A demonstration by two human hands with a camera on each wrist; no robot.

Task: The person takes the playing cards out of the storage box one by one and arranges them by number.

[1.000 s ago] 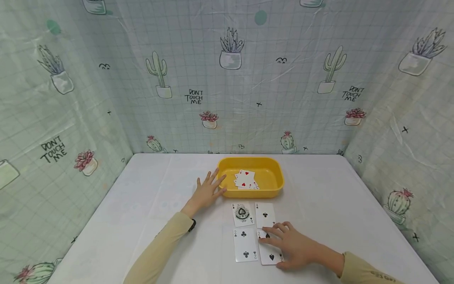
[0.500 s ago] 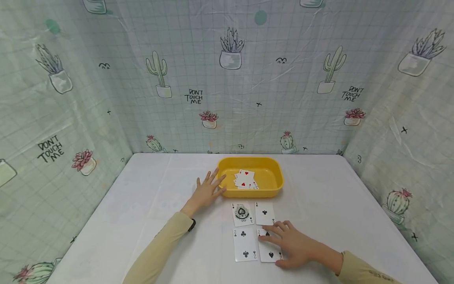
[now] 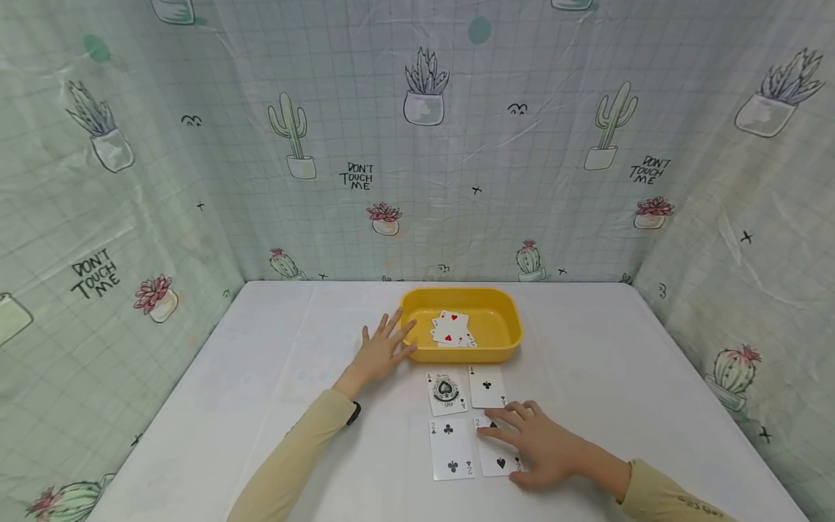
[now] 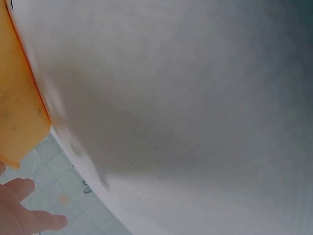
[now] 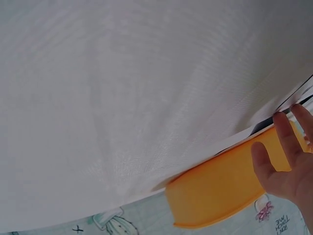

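Observation:
My left hand (image 3: 375,357) rests with spread fingers at the left rim of a yellow tray (image 3: 512,355). In the left wrist view its fingers (image 4: 44,221) are beside the tray wall (image 4: 19,112). My right hand (image 3: 546,448) touches the two of spades (image 3: 493,465) with extended fingers, covering its right part. Just beyond lies the ace of clubs (image 3: 486,395), close to the right fingertips. To its left is the ace of spades (image 3: 446,395), with the two of clubs (image 3: 451,449) nearer me. All four lie face up.
Several overlapping playing cards (image 3: 452,330), with red hearts showing, lie inside the tray. The white table (image 3: 587,348) extends to both sides. Behind it and at the sides hangs a cactus-printed cloth (image 3: 457,159).
My right hand has slid slightly away from me, and the two of spades and ace of clubs have shifted toward the tray. The left hand has stayed in place.

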